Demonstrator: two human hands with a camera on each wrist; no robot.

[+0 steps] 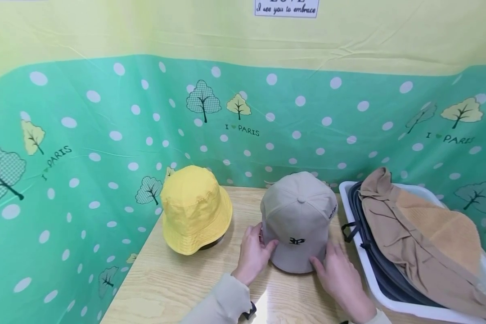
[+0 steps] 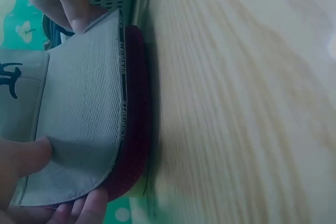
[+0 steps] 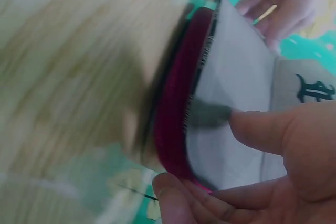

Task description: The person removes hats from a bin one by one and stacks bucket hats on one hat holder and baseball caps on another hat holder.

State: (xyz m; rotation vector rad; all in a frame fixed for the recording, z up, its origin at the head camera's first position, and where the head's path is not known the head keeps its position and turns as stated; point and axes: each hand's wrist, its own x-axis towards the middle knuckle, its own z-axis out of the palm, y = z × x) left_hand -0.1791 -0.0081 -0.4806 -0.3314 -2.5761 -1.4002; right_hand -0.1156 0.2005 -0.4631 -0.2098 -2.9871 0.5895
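A grey baseball cap (image 1: 299, 211) with a dark emblem sits in the middle of the wooden table, its brim towards me. My left hand (image 1: 253, 256) grips the brim's left side, thumb on top and fingers underneath, as the left wrist view shows. On the right side, my right hand (image 1: 339, 274) holds the brim, its thumb (image 3: 257, 127) lying on the upper face and the fingers around the lower edge. Beneath the grey brim a dark red brim (image 2: 137, 103) sticks out, close over the table; most of what it belongs to is hidden.
Left of the cap stands a yellow bucket hat (image 1: 194, 202), a dark edge showing below it. At the right, a white basin (image 1: 344, 191) holds dark hats (image 1: 372, 265) and a brown hat (image 1: 401, 234) with tan fabric. A printed green cloth (image 1: 243, 166) hangs behind the table.
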